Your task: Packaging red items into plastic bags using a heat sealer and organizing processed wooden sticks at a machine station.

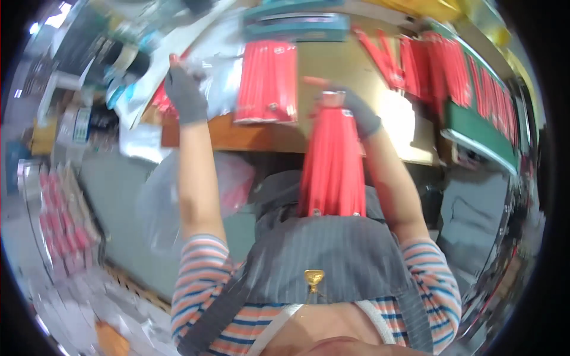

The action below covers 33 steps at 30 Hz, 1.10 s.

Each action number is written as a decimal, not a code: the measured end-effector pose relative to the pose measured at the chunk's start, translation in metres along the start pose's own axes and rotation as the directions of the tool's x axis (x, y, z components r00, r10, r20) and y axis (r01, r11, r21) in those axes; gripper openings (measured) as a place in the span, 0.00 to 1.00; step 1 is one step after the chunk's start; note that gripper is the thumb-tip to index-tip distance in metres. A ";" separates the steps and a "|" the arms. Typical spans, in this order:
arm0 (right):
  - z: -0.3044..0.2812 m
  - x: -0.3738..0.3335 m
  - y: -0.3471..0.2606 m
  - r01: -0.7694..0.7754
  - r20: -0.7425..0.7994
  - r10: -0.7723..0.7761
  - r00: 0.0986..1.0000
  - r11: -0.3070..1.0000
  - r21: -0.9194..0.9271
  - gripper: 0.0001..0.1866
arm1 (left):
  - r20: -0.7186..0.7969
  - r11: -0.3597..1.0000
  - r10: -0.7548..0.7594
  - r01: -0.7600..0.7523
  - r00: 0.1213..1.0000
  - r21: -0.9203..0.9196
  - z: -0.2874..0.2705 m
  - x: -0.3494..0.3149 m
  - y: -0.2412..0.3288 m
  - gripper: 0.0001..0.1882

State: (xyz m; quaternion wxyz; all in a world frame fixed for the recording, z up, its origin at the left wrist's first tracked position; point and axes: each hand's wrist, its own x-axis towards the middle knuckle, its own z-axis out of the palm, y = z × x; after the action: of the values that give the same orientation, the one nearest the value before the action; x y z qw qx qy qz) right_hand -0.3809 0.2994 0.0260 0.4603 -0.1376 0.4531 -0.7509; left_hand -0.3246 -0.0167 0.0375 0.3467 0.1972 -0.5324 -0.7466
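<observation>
My right hand (356, 110), in a grey glove with bare fingertips, is closed around the upper end of a bundle of long red strips (332, 163). The bundle hangs over the table edge, in front of my apron, and fans out slightly toward its lower end. What the strips are exactly, I cannot make out. My left hand (187, 95), gloved the same way, is raised at the left over clear plastic (219, 80), one finger stretched out; motion blurs the others. Between my hands a flat stack of similar red strips (266, 83) lies on the table.
A teal box (297, 26) stands behind the flat stack. Many more red strips (436, 68) lie at the right, by a green tray (478, 130). A clear bag (172, 202) hangs below the table at the left. Pink-red packs (62, 219) sit at far left.
</observation>
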 end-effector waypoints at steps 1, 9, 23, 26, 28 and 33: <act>-0.006 0.008 0.005 -0.005 0.060 0.003 0.998 0.999 0.035 0.34 | 0.074 0.986 0.065 -0.075 0.995 0.147 0.034 -0.039 0.002 0.19; -0.095 -0.031 0.030 0.354 -0.056 -0.371 0.927 0.913 -0.201 0.13 | 0.221 0.684 -0.708 0.729 0.671 -0.024 0.102 -0.127 -0.070 0.11; -0.065 -0.052 0.028 0.372 -0.053 -0.406 0.913 0.876 -0.307 0.21 | 0.803 0.809 0.061 -0.501 0.593 0.308 0.139 -0.176 -0.053 0.21; -0.056 -0.042 0.073 0.183 -0.165 -0.274 0.948 0.887 -0.423 0.22 | 0.296 0.640 0.580 -0.649 0.759 0.411 0.107 -0.215 -0.113 0.25; -0.046 -0.149 0.127 0.036 -0.249 -0.183 0.951 0.867 -0.498 0.22 | 0.737 0.667 0.248 -0.663 0.629 0.341 0.064 -0.226 -0.093 0.24; 0.001 -0.161 0.059 -0.444 -0.506 -0.250 0.826 0.265 -0.856 0.22 | 0.841 0.809 -0.182 -0.408 0.510 0.423 0.051 -0.222 -0.071 0.10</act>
State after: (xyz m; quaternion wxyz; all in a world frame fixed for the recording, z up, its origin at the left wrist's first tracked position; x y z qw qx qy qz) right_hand -0.2599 0.4203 0.0130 0.1769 -0.1336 0.9300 -0.2933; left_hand -0.2287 0.1920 -0.0267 0.0139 -0.1378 -0.8422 -0.5210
